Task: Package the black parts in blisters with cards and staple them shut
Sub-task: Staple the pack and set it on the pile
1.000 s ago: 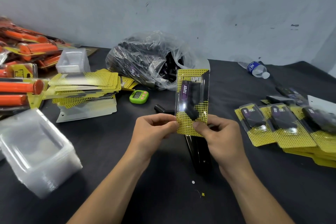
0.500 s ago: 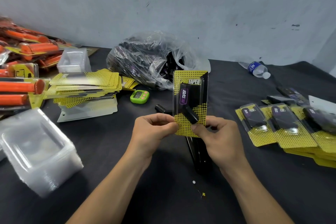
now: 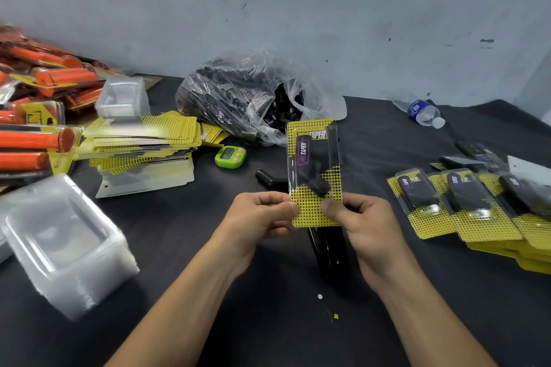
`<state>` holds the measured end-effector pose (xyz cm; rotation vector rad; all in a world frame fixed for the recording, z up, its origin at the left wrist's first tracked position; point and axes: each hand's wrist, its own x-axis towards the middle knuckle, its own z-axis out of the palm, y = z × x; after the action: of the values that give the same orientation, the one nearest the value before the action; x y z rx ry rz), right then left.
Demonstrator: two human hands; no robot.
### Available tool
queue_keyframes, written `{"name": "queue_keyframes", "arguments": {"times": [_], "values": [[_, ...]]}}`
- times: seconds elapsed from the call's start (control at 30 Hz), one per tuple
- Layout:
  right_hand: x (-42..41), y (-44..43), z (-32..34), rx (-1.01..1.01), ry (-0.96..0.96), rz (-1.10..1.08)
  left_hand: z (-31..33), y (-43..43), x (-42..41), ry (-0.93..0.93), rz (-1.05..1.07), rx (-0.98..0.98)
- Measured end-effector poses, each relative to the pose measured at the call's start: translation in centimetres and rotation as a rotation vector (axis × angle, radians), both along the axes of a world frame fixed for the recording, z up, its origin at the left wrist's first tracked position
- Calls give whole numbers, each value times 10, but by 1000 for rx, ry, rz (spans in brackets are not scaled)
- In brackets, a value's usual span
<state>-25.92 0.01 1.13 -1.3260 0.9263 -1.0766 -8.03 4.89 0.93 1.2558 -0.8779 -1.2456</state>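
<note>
Blister pack (image 3: pixel 313 170) upright – yellow dotted card, black part (image 3: pixel 314 179) inside, above stapler (image 3: pixel 328 250).

the long black stapler (image 3: pixel 328 250) is hiding partly behind the yellow dotted blister pack (image 3: pixel 313 211) and the right hand (image 3: pixel 366 226). the blurred stack of clear plastic blister trays (image 3: pixel 59 247) and the orange-handled packaged tools (image 3: pixel 26 140) are running off the left edge.

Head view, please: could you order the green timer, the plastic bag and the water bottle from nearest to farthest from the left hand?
1. The timer, just ahead and slightly left of the left hand.
2. The bag, behind the timer, toward the wall.
3. The bottle, far back on the right.
</note>
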Motion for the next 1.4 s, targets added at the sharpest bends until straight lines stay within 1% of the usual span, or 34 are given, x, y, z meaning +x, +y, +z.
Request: {"name": "queue_keyframes", "arguments": {"times": [0.1, 0.17, 0.27, 0.33, 0.47, 0.57, 0.77, 0.87, 1.0, 1.1, 1.3, 1.37, 1.4], "values": [[-3, 1, 3, 60, -38, 40, 4, 1, 1, 72, -97, 17], [-1, 2, 3, 59, -36, 27, 4, 1, 0, 107, -90, 4], [3, 5, 3, -33, 28, -61, 2, 1, -1, 38, 16, -29], [4, 7, 2, -125, 93, -106, 0, 2, -1, -16, 33, -52], [0, 7, 4, -205, 192, -106, 1, 2, -2, -66, 99, -91], [-6, 4, 6, -204, 256, -75, 1, 1, -1, -64, 141, -99], [-8, -1, 6, -132, 122, -100, 1, 1, -9, -45, 93, -144], [-9, -1, 6, -99, 101, -92, 0, 2, -7, -43, 78, -161], [-9, -2, 5, -99, 131, -29, 0, 1, -6, 25, 127, -165], [-9, -2, 4, -104, 128, -3, -1, 3, -8, 89, 133, -156], [-9, -3, 1, 9, -23, -2, -2, 2, -15, 192, 113, -104], [-10, -4, 0, 55, -37, -1, 0, 3, -18, 196, 71, -75], [-10, -4, 0, 61, -28, 10, 0, 2, -18, 168, 46, -75]]}}
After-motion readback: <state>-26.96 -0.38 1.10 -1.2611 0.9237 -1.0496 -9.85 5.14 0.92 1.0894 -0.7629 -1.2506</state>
